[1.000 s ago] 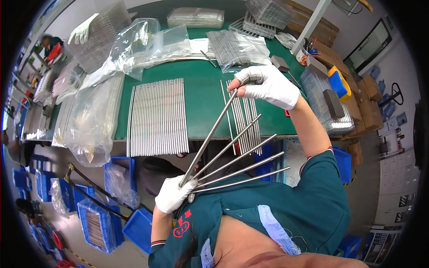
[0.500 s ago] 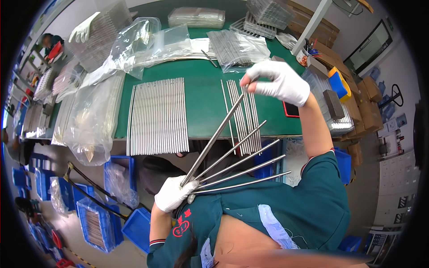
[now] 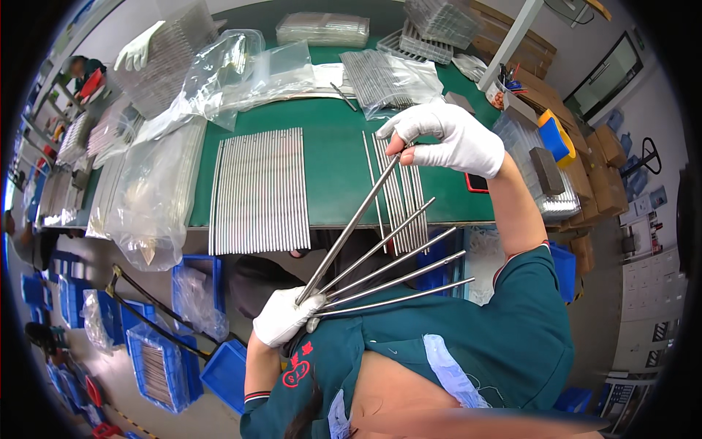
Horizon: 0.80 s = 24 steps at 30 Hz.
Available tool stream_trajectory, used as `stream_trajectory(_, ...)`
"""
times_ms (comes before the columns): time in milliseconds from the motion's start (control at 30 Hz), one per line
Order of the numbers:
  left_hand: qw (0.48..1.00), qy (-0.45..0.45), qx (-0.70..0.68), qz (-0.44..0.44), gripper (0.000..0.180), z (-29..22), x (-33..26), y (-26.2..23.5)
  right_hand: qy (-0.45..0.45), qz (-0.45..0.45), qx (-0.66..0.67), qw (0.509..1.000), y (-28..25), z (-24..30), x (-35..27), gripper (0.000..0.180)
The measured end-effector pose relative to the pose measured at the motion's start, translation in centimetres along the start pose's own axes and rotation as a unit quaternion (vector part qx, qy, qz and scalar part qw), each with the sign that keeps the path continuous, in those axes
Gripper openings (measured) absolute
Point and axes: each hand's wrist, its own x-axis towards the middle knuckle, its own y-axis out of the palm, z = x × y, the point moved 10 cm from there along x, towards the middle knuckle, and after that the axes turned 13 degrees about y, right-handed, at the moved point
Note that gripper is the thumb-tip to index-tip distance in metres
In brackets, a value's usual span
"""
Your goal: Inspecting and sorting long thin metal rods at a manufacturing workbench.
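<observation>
now the left hand (image 3: 281, 318) fans steel rods (image 3: 395, 265); right hand (image 3: 450, 139) pinches the topmost.

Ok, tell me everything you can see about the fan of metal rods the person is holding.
The fan of rods is five thin, straight, silvery rods that look like bare metal. Their near ends are bunched in the gloved left hand, and they spread outward to the right. The gloved right hand pinches the far tip of the uppermost, steepest rod; the other four tips hang free. The fan is held in the air at the near edge of the green table.
</observation>
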Motion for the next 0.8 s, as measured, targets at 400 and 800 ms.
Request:
stream_trajectory(400, 0.991, 0.028, -0.125, -0.042, 0.027, 0.6, 0.9, 0.2, 0.167, -0.199, 0.325, 0.909, -7.3, -7.3, -0.9, 0.021)
stream_trajectory(800, 0.817, -0.004, -0.57, 0.089, 0.017, -5.0, 6.1, 6.9, -0.117, 0.013, -0.335, 0.935, 9.6, -0.2, 0.4, 0.047)
